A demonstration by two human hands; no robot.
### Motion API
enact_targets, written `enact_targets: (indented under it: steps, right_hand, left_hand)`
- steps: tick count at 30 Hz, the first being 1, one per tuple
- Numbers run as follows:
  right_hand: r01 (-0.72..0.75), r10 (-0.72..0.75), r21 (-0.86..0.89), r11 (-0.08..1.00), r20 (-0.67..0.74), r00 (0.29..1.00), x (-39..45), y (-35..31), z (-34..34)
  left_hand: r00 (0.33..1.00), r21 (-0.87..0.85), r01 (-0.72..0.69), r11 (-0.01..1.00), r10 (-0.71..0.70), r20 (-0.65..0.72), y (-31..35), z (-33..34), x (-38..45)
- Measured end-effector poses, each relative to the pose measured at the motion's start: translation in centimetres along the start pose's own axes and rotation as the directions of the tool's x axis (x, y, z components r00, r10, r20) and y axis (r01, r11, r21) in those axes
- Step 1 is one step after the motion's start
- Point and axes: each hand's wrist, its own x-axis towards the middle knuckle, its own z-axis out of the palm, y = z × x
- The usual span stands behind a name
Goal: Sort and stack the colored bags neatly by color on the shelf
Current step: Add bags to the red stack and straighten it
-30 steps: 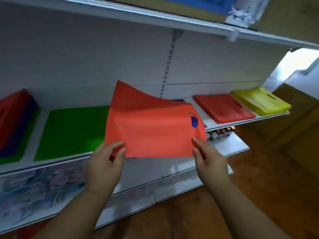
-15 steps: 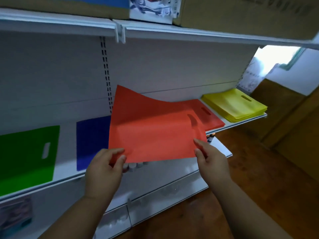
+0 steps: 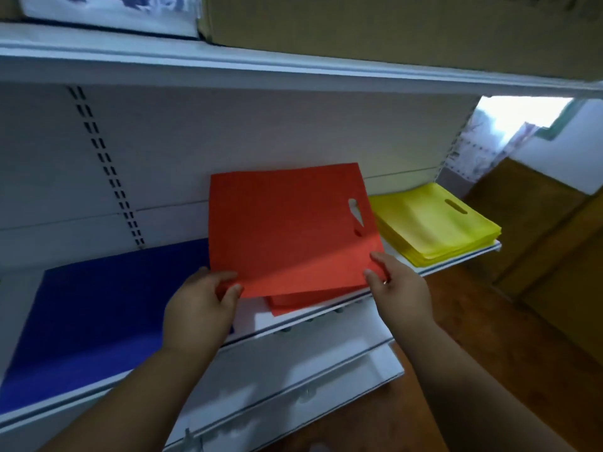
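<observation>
**Red bag held over red stack**

Left hand (image 3: 199,308) and right hand (image 3: 396,288) each pinch a near corner of the red bag (image 3: 287,233) in their fingers, holding it tilted just above the red stack (image 3: 293,305) on the shelf (image 3: 456,264), between the blue bags (image 3: 98,314) and yellow bags (image 3: 434,226). Risk: it lands skewed or overhangs the edge (limp fabric, angled release). No readable writing; the cardboard box (image 3: 359,31) above is blurred.

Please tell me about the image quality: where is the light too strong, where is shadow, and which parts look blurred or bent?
Head view: the window opening at upper right is overexposed; a diagonal shadow crosses the red bag, its lower right corner brighter; the blue bags sit in dim light; the boxes on the top shelf are blurred; the wide lens bends the shelf edges.
</observation>
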Motion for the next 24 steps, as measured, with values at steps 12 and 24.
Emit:
enact_targets:
  steps: [12,24]
  right_hand:
    - [0.128,-0.003,-0.323,0.938,0.362,0.932,11.1,8.3,0.3]
    - [0.431,-0.296,-0.252,0.867,0.435,0.851,10.7,5.7,1.6]
  left_hand:
    - [0.968,0.435,0.144,0.889,-0.218,0.125,6.5,10.8,0.9]
    - [0.995,0.559,0.069,0.826,-0.095,0.017,6.5,11.6,-0.2]
